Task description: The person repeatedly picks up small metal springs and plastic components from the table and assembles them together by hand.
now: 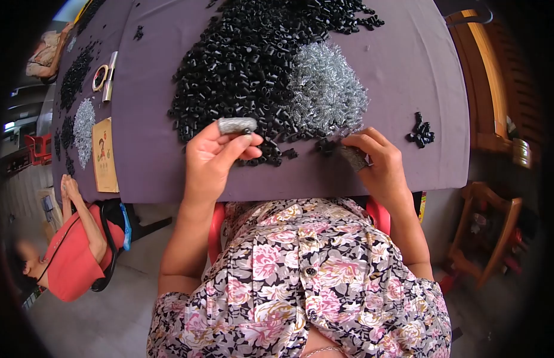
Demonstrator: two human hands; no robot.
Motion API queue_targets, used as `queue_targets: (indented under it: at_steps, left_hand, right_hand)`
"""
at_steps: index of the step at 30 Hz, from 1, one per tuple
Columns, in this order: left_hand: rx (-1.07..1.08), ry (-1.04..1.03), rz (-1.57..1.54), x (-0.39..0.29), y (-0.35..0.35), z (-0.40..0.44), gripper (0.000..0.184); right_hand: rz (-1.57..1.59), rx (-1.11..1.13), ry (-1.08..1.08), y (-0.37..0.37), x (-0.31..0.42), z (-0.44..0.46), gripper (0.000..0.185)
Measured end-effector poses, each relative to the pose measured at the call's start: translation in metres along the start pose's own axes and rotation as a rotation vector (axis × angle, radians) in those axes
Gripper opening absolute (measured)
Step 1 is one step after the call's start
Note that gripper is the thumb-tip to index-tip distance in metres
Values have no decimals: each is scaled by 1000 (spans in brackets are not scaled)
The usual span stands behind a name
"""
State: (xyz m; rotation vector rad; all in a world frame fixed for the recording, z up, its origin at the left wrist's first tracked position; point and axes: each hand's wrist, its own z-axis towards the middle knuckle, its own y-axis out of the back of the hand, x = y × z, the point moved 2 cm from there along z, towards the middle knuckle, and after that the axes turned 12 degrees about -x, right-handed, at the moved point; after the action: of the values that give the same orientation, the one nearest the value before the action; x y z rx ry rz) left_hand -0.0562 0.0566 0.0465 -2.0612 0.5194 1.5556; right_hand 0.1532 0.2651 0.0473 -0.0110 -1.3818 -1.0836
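The left hand [209,158] is pinched, thumb and fingertips together on a small black piece [246,131], above the near edge of the large black pile [238,71]. The piece sits between the thumb and a finger covered by a grey wrap [234,125]; most of it is hidden, so which way its long axis points I cannot tell.

The right hand [382,160] is curled low over the table [151,95], fingertips bent inward and close to one another. Whether they grip anything I cannot tell (the fingers themselves cover the spot). It, too, has a grey covering on a finger.

The relation that matters most here is between the right hand and the pile of shiny, coil-like pieces [327,89]. That pile lies just beyond the right fingertips, ahead and a little to the left, with its longer axis running away from the person. The right hand is clearly the nearer of the two; the left is farther off, with part of the black pile between. The held black piece, in turn, lies to the left of the right hand and slightly farther from the person's body, with a clear gap between the two hands.

Just left of the right fingertips is a small clump of black pieces [326,147]; another cluster [420,131] lies apart to the right, beyond that hand.
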Motion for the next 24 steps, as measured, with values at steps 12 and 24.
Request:
queue_targets:
  at_steps: [12,24]
  left_hand:
    - [44,155,106,30,6,-20,21]
    - [17,68,30,27,-4,-19,20]
  right_hand:
    - [-22,30,122,-17,0,7,37]
    - [-146,45,264,-33,14,0,38]
